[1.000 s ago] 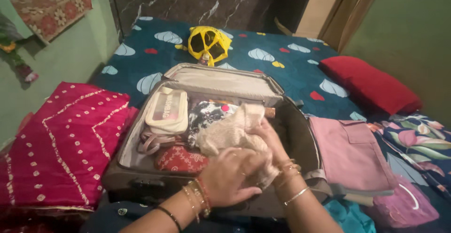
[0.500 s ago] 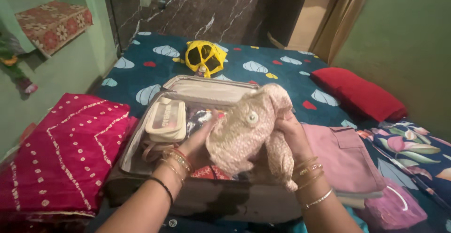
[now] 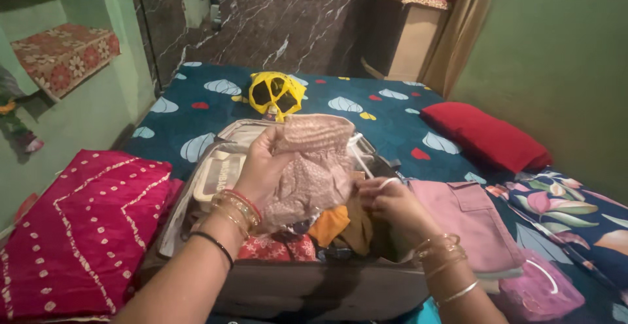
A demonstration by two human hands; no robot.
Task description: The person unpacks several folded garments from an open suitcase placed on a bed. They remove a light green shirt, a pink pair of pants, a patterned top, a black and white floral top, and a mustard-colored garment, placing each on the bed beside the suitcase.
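- The pink garment (image 3: pixel 311 167) hangs above the open suitcase (image 3: pixel 314 285), its top edge pinched between the thumb and fingers of the left hand (image 3: pixel 265 167).
- The garment is soft, crumpled cloth with a banded top edge; an orange cloth (image 3: pixel 330 222) lies beneath it.
- The left hand is raised, wrist bangled, fingers clamped on the garment.
- The right hand (image 3: pixel 392 203) sits lower, fingers curled and closed on a thin white strap (image 3: pixel 386 181).

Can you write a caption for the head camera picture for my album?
Left hand lifts a pink cloth over an open suitcase.
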